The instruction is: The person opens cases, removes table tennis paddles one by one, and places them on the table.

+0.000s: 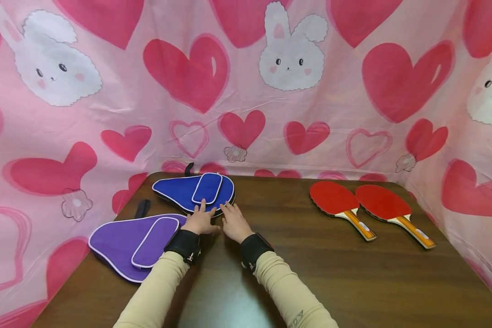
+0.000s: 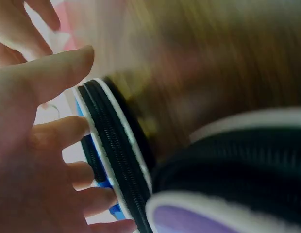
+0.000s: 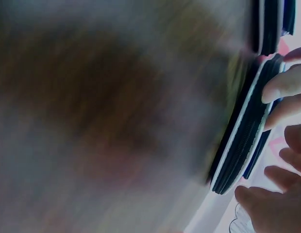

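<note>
A blue paddle-shaped case point(image 1: 176, 189) with white piping and a front pocket point(image 1: 207, 187) lies at the back left. My left hand point(image 1: 200, 222) reaches to its near edge, fingers spread and extended over the pocket's lower corner. Beside it, my right hand point(image 1: 235, 223) has its loosely straight fingers at the case's near right edge. The left wrist view shows fingertips along the black zipped side point(image 2: 111, 136) of the blue case. Nearer on the left lies a purple case point(image 1: 123, 239), its pocket point(image 1: 155, 241) partly behind my left wrist.
Two red table tennis bats point(image 1: 334, 197) point(image 1: 381, 202) lie side by side at the right, wooden handles pointing toward the near right. The brown table point(image 1: 295, 255) ends at a pink curtain point(image 1: 246, 100) with hearts and rabbits. Black straps point(image 1: 142, 208) stick out behind the cases.
</note>
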{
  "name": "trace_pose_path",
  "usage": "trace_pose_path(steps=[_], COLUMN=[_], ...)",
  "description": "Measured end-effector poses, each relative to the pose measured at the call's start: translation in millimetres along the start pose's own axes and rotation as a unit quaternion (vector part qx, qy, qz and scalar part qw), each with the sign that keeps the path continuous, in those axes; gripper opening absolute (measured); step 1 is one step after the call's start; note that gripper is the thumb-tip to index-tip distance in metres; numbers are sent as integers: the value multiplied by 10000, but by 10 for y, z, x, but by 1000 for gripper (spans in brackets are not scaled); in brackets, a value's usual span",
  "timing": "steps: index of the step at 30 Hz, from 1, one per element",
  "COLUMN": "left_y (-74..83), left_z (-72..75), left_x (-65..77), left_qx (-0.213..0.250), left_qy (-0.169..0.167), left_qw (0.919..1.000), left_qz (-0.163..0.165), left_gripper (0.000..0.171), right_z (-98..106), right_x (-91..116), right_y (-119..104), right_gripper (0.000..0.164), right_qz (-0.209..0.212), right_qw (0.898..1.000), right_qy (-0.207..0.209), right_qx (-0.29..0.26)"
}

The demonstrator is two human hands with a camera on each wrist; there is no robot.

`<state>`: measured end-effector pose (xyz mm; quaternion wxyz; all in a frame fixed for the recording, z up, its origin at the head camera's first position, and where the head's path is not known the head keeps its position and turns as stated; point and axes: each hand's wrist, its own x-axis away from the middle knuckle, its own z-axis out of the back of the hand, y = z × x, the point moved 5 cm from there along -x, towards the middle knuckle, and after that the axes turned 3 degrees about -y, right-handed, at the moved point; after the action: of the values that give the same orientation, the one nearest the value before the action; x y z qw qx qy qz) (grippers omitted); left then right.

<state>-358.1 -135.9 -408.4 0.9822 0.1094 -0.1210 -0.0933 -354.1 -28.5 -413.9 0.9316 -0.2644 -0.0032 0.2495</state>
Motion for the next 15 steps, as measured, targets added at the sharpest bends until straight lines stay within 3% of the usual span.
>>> trace_pose_path(steps=[4, 9, 15], left_y=[160, 324, 397], left_z=[-38, -75, -48], left_x=[51, 95, 90], left_qx=[-70, -218, -514], left_qy=[-10, -22, 4], left_qw=[9998, 9988, 9969], left_qz=[-172, -426, -589], left_gripper=[71, 68, 65], right_z=[-29, -56, 41], right_x=[15, 62, 69], right_y=[89, 229, 185], right_gripper=[47, 51, 41], right_qz=[223, 9, 30], right_qw=[9989, 9960, 9939], right_qy=[-373, -854, -630], right_qx=[161, 265, 909])
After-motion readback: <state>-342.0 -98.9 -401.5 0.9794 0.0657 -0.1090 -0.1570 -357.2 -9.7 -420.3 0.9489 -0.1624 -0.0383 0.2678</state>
